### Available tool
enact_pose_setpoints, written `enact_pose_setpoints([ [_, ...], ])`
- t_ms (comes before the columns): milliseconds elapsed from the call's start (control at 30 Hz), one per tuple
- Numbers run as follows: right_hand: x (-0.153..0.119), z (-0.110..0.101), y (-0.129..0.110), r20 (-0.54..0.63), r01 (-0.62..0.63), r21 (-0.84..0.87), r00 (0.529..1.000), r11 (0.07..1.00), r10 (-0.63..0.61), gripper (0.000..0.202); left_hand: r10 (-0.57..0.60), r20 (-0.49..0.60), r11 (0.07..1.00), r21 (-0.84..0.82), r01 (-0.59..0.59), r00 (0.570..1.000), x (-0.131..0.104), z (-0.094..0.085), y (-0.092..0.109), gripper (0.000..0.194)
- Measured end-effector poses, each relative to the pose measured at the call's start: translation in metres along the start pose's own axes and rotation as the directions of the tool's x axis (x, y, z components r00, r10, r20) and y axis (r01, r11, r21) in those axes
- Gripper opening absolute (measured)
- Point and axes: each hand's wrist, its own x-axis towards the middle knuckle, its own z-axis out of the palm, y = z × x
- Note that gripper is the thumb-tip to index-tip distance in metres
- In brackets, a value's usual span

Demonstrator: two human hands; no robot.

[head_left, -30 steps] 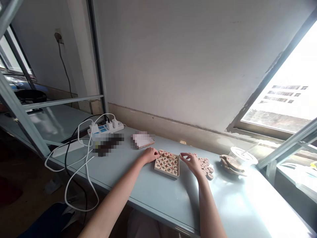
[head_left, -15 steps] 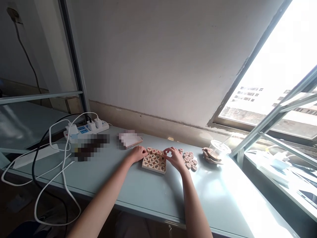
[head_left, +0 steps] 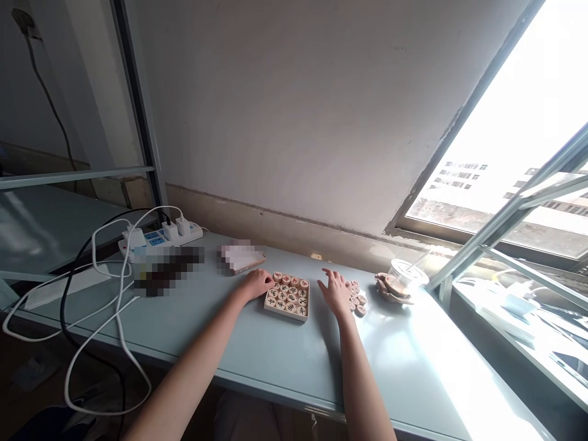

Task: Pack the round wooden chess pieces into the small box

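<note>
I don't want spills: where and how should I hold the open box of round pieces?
Probably by its left and right walls, coming from both sides: the box lies flat, shallow and open-topped, so best kept level. The left hand is at the left wall; the right wall stands uncovered.

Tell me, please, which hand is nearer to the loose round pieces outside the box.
Right. The right hand is close by the loose pieces, hiding some; the left hand is farther off, at the box's left edge.

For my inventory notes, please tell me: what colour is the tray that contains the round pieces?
The tray is pale cream, best seen in the head view.
</note>
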Motion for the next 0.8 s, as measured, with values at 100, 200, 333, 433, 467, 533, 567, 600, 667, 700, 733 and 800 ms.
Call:
enact_pose_setpoints([
  [100,0.001,0.013,0.01,0.025,-0.083,-0.168,0.996,0.982,0.089,0.049,0.018,-0.005,1.0,-0.006,-0.018,1.0,0.0,0.001,-0.002,0.025],
  [200,0.001,0.017,0.013,0.081,-0.086,-0.224,0.991,0.971,0.106,0.046,0.04,-0.027,0.999,-0.006,-0.041,0.999,0.0,0.002,-0.003,0.024],
  [333,0.0,0.006,0.009,0.059,-0.043,-0.202,0.997,0.978,0.056,0.04,0.04,-0.025,0.999,0.004,-0.04,0.999,0.002,0.003,-0.004,0.023],
  [433,-0.002,-0.004,0.005,0.093,-0.001,-0.126,0.996,0.992,0.013,0.036,0.019,-0.003,1.0,-0.006,-0.019,1.0,0.002,0.003,-0.004,0.023],
  [467,-0.002,-0.006,0.005,0.11,0.005,-0.096,0.994,0.995,0.005,0.035,0.014,-0.001,1.0,-0.006,-0.014,1.0,0.002,0.002,-0.004,0.024],
  [533,-0.002,-0.007,0.005,0.128,0.005,-0.05,0.992,0.999,0.001,0.033,0.013,-0.001,1.0,-0.01,-0.013,1.0,0.002,0.001,-0.004,0.025],
  [567,-0.002,-0.007,0.006,0.128,0.002,-0.038,0.992,0.999,0.003,0.032,0.015,-0.003,1.0,-0.014,-0.015,1.0,0.001,0.001,-0.004,0.025],
  [600,-0.002,-0.007,0.006,0.126,0.001,-0.034,0.992,0.999,0.004,0.031,0.018,-0.004,1.0,-0.02,-0.018,1.0,0.001,0.0,-0.004,0.026],
  [667,-0.001,-0.007,0.007,0.111,0.006,-0.046,0.994,0.999,0.0,0.029,0.018,-0.008,0.999,-0.031,-0.018,1.0,0.0,-0.001,-0.004,0.029],
  [700,-0.001,-0.007,0.006,0.092,0.011,-0.055,0.996,0.998,-0.006,0.028,0.016,-0.011,0.999,-0.036,-0.016,1.0,0.0,-0.001,-0.005,0.03],
  [733,0.0,-0.008,0.003,0.063,0.016,-0.054,0.998,0.998,-0.013,0.026,0.013,-0.015,0.999,-0.039,-0.013,1.0,0.0,-0.001,-0.005,0.031],
  [800,0.0,-0.01,-0.005,-0.003,0.039,0.015,0.999,0.999,-0.039,0.025,0.008,-0.022,0.999,-0.045,-0.009,1.0,0.001,0.0,-0.006,0.034],
])
